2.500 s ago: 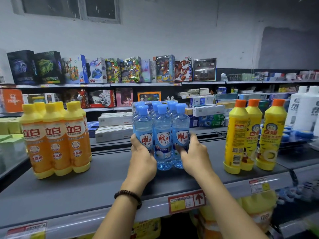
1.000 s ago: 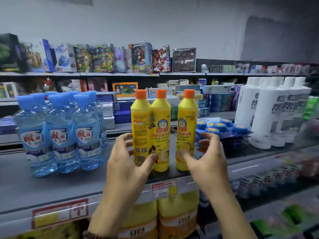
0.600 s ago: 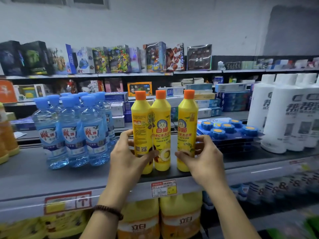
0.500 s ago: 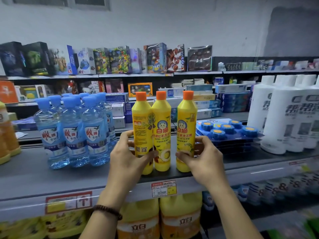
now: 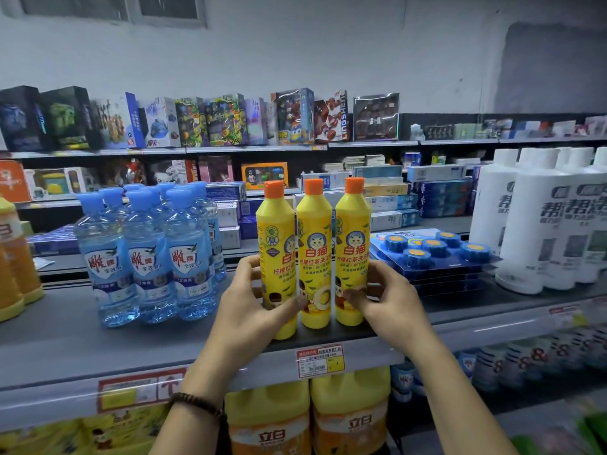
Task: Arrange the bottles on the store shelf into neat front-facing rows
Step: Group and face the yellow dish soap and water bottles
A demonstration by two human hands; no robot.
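**Squaring up the three yellow bottles**

Along the grey metal shelf (image 5: 65, 339) from the left come a few orange-yellow detergent bottles (image 5: 13, 257) at the edge of view. After them stands a tidy block of clear blue bottles with blue caps (image 5: 147, 257), labels out.

Then the work itself. The left hand (image 5: 249, 316) wraps the leftmost yellow plastic bottle with an orange cap (image 5: 275, 231), thumb across the front and fingers curled behind. The middle yellow bottle (image 5: 314, 231) stands untouched, tight between its neighbours. The right hand (image 5: 391, 307) grips the rightmost yellow bottle (image 5: 353, 224) low down, thumb in front and fingers round the far side. All three stand upright near the shelf's front lip, just above the red-and-yellow price tag (image 5: 320, 361).

To my eye the leftmost one is the straggler. Its label is turned aside so the cat face is half hidden, and its base sits a touch nearer the lip. I'd turn it until the cat looks straight out, then ease it back level with the other two. Both grips should stay low (tall, narrow bottles like these would topple in a row).

On the right, the blue blister pack of round blocks (image 5: 433, 251) and the big white bottles (image 5: 542, 224) stand near, so there is little room to slide that way.
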